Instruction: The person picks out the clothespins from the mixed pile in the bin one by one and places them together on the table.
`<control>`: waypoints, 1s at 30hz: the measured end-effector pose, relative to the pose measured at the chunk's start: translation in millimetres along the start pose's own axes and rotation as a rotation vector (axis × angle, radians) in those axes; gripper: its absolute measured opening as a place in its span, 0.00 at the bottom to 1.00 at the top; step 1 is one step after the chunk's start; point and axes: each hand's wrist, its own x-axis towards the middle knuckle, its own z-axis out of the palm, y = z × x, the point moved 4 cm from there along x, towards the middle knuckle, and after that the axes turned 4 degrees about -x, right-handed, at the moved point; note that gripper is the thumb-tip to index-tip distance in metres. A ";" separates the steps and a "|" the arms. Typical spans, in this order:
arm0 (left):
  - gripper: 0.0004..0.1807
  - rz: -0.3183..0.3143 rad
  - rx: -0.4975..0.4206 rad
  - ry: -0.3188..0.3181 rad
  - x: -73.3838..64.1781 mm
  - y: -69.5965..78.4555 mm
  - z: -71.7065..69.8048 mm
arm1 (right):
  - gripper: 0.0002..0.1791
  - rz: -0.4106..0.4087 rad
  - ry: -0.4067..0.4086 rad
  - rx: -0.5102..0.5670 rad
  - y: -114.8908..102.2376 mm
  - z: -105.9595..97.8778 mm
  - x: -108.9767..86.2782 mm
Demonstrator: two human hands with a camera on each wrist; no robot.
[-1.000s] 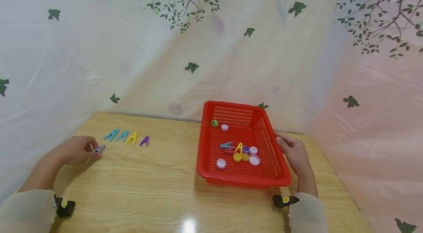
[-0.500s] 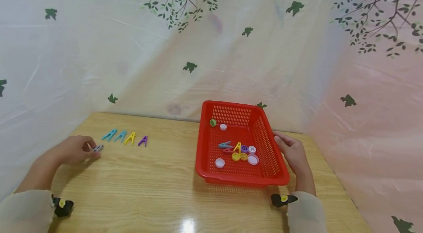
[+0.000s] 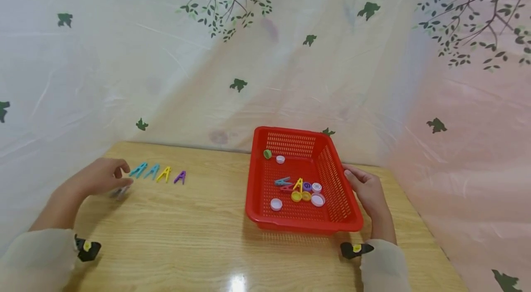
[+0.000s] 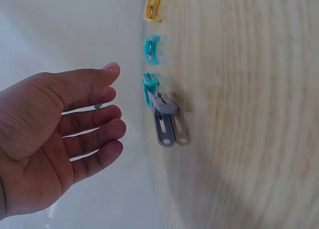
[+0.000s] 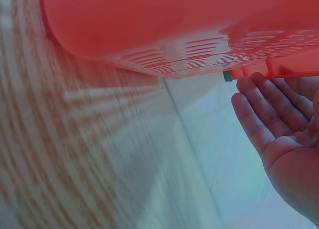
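My left hand [image 3: 99, 177] hovers over the table's left part, fingers loosely bent and holding nothing. Below its fingertips a grey clothespin [image 4: 164, 119] stands on the table, apart from the hand [image 4: 65, 134] in the left wrist view. A row continues rightward: two blue clothespins [image 3: 138, 170], a yellow clothespin [image 3: 164, 174] and a purple clothespin [image 3: 180, 177]. My right hand [image 3: 369, 190] rests against the right side of a red basket [image 3: 304, 226]. In the right wrist view its fingers [image 5: 261, 107] are fairly straight, with their tips at the basket's rim.
Inside the basket lie a blue clothespin [image 3: 283, 182], a pink one [image 3: 287, 188], a yellow one [image 3: 298, 184] and several bottle caps [image 3: 276, 204]. The wooden table [image 3: 199, 236] ends at a patterned sheet [image 3: 199, 89] behind.
My left hand has let go of the grey clothespin, opened its fingers and risen slightly away toward the back. The right hand and the basket stay put.
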 end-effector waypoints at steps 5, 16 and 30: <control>0.18 0.033 0.003 0.012 10.8 13.2 -5.8 | 0.32 0.003 0.001 0.003 1.2 0.6 0.9; 0.16 0.123 0.056 0.023 40.2 54.3 -17.4 | 0.32 0.012 0.005 -0.020 -0.8 1.4 -1.1; 0.13 0.239 0.089 0.000 77.0 113.8 -17.0 | 0.31 -0.027 -0.003 0.008 -2.1 0.8 -0.4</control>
